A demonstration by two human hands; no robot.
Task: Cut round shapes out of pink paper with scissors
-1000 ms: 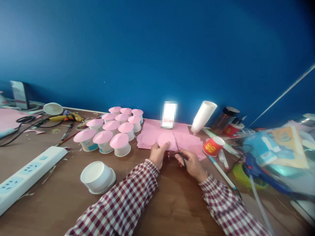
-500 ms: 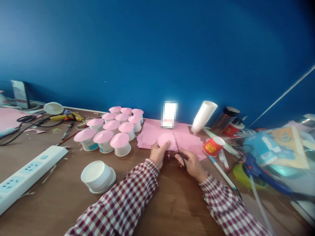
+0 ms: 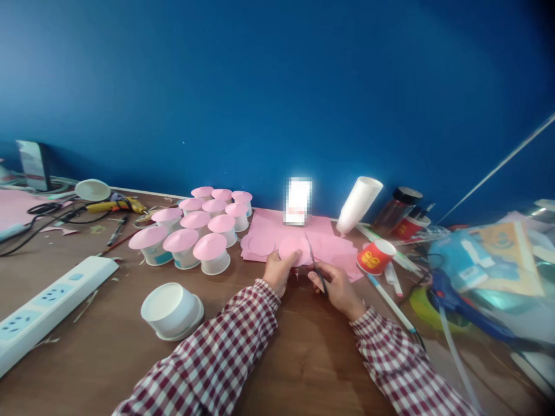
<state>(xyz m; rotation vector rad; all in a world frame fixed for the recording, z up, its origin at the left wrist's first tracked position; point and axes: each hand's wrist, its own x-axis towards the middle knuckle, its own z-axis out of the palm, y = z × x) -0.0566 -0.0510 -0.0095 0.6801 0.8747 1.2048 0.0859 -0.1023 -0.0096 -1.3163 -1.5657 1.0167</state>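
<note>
From left, I log pink-topped cups (image 3: pixel 195 221) in rows on the counter (image 3: pixel 104 358); left hand (image 3: pixel 280 274) pinching a pink disc (image 3: pixel 289 245), over pink sheets (image 3: pixel 262 224); scissors (image 3: pixel 321 278), blades by the disc's right edge, gripped in curled right hand (image 3: pixel 340 290); red cup (image 3: pixel 376 257).

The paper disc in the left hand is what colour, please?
The paper disc is pink, as the head view, the only one, shows.
</note>
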